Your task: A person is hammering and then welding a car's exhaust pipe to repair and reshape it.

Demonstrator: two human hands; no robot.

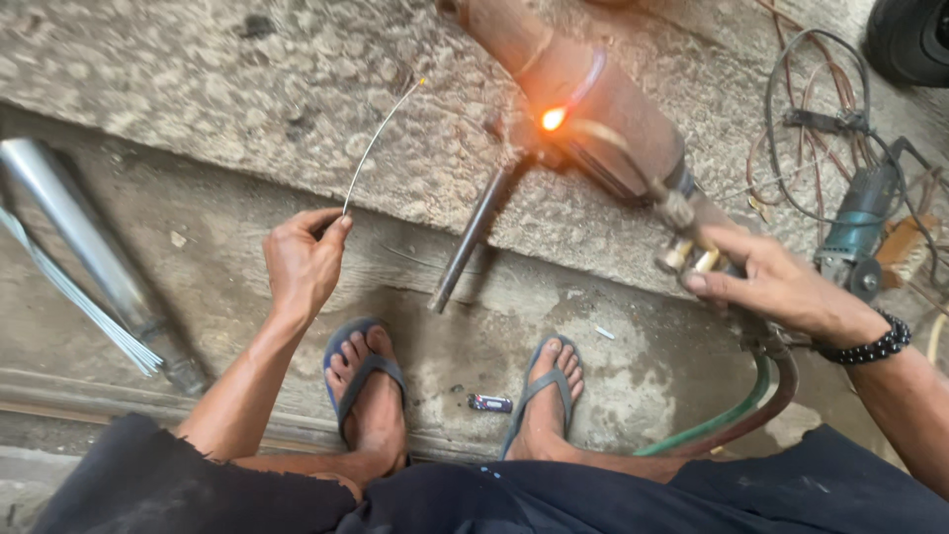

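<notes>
- Gripping a thin filler rod (381, 138), the left hand (304, 259) is closed around its lower end, thumb and fingers pinched; the rod rises up and to the right, its tip in the air over the concrete slab (247, 79), well apart from the flame.
- Right hand (776, 282): fingers curled about the brass valve body of a gas torch (692, 222), held fast; a black bead bracelet (870, 346) sits on the wrist.
- Torch: its neck runs up and left from the hand, ending at a bright orange flame (554, 119) that plays on the workpiece.
- Workpiece: a rusty brown cylindrical exhaust body (583, 84) lying across the slab, with a dark narrow pipe (474, 232) slanting down and left from it, just below the flame.
- Hoses: a green hose (727, 415) and a reddish hose (776, 396) curve down together from the torch past the right knee.
- Floor: two feet in blue flip-flops (361, 381); a small lighter (490, 402) lies between them.
- Left edge: a shiny chrome tube (79, 237) lying aslant, with a bundle of thin rods (89, 307) beside it.
- Right edge: a teal angle grinder (860, 222) among tangled black cable (791, 119), just beyond the right hand.
- Top right corner: part of a black tyre (914, 35).
</notes>
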